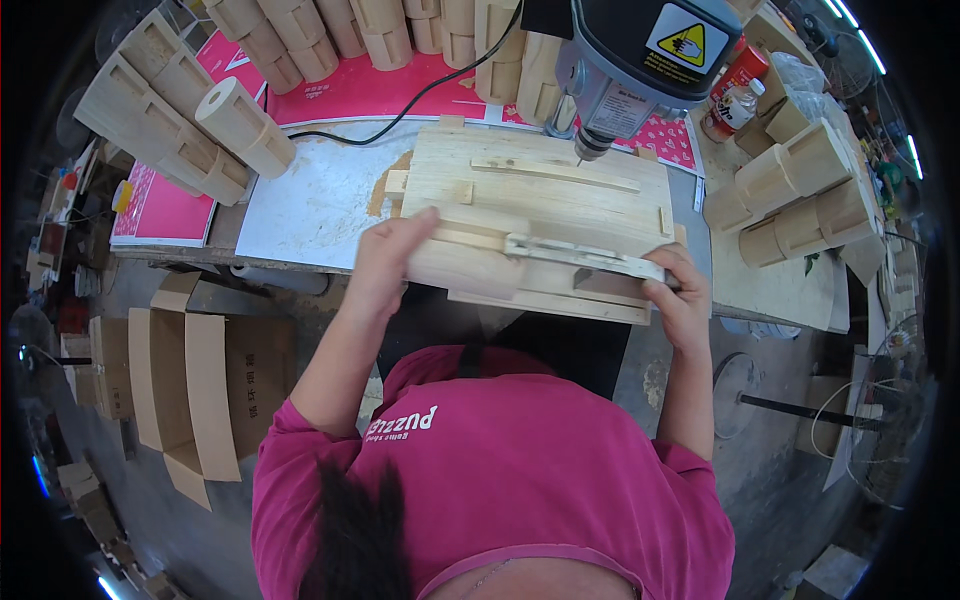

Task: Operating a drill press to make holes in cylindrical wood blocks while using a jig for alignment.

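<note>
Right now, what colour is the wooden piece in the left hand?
The wooden piece is pale beige, best seen from head.

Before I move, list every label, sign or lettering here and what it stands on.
Locations only, wording left out:
Drill head: yellow triangular hand-warning sign, small caption below.
Drill head: pale label, print too small.
Shirt: white lettering, upside down.
Carton: dark characters.
Bottle: blurred label.
Red container: blurred print.
Pink sheets: white print, too small.

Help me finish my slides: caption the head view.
Left hand gripping a wooden cylinder, right hand gripping a pale strip, near a drill.
</note>
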`<state>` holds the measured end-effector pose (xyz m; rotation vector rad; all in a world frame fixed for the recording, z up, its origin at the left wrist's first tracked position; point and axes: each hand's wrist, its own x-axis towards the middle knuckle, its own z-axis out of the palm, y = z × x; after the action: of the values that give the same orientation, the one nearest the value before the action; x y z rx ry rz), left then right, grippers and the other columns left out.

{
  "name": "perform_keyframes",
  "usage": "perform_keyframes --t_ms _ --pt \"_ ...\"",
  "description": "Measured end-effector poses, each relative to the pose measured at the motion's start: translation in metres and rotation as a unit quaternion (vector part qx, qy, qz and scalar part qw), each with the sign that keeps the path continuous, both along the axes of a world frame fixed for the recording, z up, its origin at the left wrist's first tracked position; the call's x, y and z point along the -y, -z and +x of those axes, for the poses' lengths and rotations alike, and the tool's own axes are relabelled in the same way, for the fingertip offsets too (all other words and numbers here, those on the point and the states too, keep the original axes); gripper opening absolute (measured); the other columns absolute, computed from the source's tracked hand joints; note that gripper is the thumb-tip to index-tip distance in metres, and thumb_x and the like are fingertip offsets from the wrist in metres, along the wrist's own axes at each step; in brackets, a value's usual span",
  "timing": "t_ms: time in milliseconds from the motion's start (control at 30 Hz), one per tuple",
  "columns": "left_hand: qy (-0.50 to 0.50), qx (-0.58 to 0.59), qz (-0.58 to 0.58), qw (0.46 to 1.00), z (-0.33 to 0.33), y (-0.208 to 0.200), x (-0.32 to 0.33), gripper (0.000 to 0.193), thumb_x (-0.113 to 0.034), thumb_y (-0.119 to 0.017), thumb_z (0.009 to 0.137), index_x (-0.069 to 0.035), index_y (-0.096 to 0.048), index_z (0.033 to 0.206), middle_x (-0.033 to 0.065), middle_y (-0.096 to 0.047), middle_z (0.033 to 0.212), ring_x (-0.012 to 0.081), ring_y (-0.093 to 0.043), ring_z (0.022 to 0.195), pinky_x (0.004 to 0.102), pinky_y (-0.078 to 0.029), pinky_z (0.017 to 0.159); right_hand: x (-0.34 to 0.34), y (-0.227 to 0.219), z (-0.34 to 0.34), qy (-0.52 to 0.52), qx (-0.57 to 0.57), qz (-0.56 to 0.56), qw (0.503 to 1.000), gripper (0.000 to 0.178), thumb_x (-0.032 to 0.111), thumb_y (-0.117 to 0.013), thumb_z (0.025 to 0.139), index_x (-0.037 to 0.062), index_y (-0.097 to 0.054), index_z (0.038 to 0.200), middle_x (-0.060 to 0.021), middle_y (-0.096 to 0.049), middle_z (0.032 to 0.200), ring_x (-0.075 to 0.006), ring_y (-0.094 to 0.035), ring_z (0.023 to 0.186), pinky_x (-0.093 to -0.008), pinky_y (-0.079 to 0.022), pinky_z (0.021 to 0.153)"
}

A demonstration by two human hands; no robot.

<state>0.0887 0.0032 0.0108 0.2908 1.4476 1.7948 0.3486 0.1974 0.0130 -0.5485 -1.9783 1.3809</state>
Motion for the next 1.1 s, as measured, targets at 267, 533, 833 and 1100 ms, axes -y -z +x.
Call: perform_keyframes --t_ms 267,533,833,1100 --pt "0.212 -0.063 -0.060 0.973 0.010 0.053 -0.033 0.037 -0.033 -0.066 0.079 0.000 -0.062 0.094 0.0055 -0.060 0.080 0.0118 -0.058 0.078 0.0238 -0.046 0.067 -0.016 0.036 -0.018 0.006 0.026 0.005 1.000 0.022 0.005 -0.067 0.071 0.0005 -0.059 0.091 -0.0054 -0.055 0.088 -0.0159 -0.051 0.084 -0.0254 -0.039 0.076" --pt "0.132 -0.640 -0.048 0.756 0.010 0.072 -0.032 0.064 -0.024 -0.078 0.055 -0.008 -0.055 0.112 0.0087 -0.055 0.091 0.0253 -0.051 0.088 0.0370 -0.036 0.080 -0.023 0.036 -0.016 0.050 0.144 0.248 0.957 0.032 0.007 -0.072 0.065 0.0039 -0.055 0.093 -0.0100 -0.054 0.089 -0.0282 -0.048 0.088 -0.0349 -0.037 0.078" --pt "0.124 -0.637 -0.057 0.759 -0.002 0.082 -0.079 0.061 -0.029 -0.077 0.055 -0.012 -0.057 0.111 -0.0007 -0.055 0.078 0.0198 -0.050 0.083 0.0354 -0.030 0.075 -0.072 0.045 -0.035 0.120 0.165 0.264 0.943 0.037 0.011 -0.073 0.065 0.0052 -0.057 0.098 -0.0108 -0.056 0.091 -0.0289 -0.049 0.087 -0.0358 -0.039 0.076" --pt "0.147 -0.671 -0.040 0.726 -0.033 0.079 -0.088 0.053 -0.032 -0.076 0.058 -0.011 -0.058 0.104 -0.0003 -0.056 0.074 0.0192 -0.052 0.081 0.0346 -0.030 0.074 -0.072 0.045 -0.061 0.130 0.157 0.209 0.956 0.039 0.011 -0.071 0.069 0.0076 -0.055 0.105 -0.0117 -0.054 0.100 -0.0289 -0.053 0.095 -0.0340 -0.043 0.076"
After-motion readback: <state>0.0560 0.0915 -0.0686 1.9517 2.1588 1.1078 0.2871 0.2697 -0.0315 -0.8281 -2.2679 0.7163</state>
